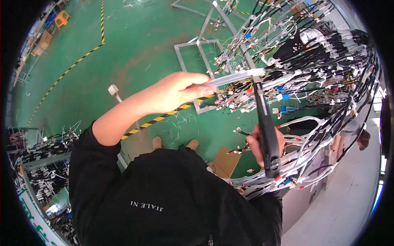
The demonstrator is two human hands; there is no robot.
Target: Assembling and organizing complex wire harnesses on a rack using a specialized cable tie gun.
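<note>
My left hand (pixel 184 89) pinches one end of a translucent white strip (pixel 234 78) that looks like a cable tie. The strip runs right to the nose of a black cable tie gun (pixel 267 135). Around the gun's body, partly hidden behind it, closes my right hand (pixel 256 146). Beyond the nose, black cables lead into a thick wire harness (pixel 312 74) of black and white wires with white, blue and red connectors. Loose wire ends with small connectors lie beside my right hand.
A grey metal frame (pixel 182 57) stands ahead. Harness bundles hang along the right, near a person's head (pixel 363 139). A cardboard box (pixel 225 162) sits by my feet. More harnesses fill a rack (pixel 45 164) at left. An orange stool (pixel 61 19) is far left.
</note>
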